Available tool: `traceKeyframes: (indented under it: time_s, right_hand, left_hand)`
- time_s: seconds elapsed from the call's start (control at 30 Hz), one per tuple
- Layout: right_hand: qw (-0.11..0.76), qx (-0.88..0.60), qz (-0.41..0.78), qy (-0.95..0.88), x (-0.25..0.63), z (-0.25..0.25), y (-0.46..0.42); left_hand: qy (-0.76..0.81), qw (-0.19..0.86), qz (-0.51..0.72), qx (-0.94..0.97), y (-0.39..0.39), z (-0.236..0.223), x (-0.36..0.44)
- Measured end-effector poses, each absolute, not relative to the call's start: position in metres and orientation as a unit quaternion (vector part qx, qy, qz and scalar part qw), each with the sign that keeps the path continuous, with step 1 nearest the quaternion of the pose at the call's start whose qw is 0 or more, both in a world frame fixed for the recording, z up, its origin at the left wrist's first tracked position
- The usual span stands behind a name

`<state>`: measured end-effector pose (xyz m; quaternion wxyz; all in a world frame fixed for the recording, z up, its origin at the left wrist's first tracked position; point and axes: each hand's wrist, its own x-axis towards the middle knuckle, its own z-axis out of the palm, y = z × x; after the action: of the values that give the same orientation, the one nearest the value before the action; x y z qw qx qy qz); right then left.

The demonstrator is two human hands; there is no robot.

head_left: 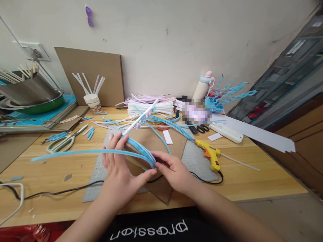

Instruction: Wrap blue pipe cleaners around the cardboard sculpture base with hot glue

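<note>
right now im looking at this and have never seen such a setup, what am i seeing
There's no robot here, just a person's bare hands. The single picture comes from a camera worn on their head, looking forward and down. The left hand and right hand hold a curved bundle of blue stems. On the table lie a grey mat, cardboard, green-handled scissors and a yellow glue gun. A paper cup holds white sticks.
</note>
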<state>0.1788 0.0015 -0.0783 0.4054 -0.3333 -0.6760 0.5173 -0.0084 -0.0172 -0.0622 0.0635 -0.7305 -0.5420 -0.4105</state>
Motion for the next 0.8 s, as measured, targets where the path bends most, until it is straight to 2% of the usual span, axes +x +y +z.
traceKeyframes:
  time_s: [0.27, 0.33, 0.5, 0.6, 0.67, 0.73, 0.8]
  right_hand:
    - [0.367, -0.336, 0.515, -0.698, 0.183, -0.069, 0.001]
    - [0.361, -0.340, 0.484, -0.721, 0.186, -0.060, 0.001]
    - [0.448, -0.347, 0.223, -0.794, 0.176, -0.025, -0.010]
    - [0.367, -0.317, 0.073, -0.872, 0.160, -0.012, -0.016]
    - [0.337, -0.320, 0.015, -0.885, 0.150, -0.009, -0.017]
    - [0.369, -0.319, 0.032, -0.872, 0.147, -0.008, -0.015]
    - [0.432, -0.328, 0.139, -0.829, 0.151, -0.007, -0.012]
  left_hand:
    - [-0.539, 0.060, -0.443, -0.714, -0.018, -0.062, -0.006]
    - [-0.547, 0.067, -0.441, -0.708, -0.021, -0.063, -0.004]
    - [-0.547, 0.082, -0.446, -0.703, -0.023, -0.068, -0.003]
    - [-0.535, 0.090, -0.449, -0.709, -0.022, -0.073, -0.002]
    - [-0.541, 0.102, -0.458, -0.698, -0.022, -0.074, 0.000]
    - [-0.546, 0.112, -0.467, -0.687, -0.021, -0.073, 0.001]
    - [-0.546, 0.111, -0.465, -0.688, -0.021, -0.071, 0.002]
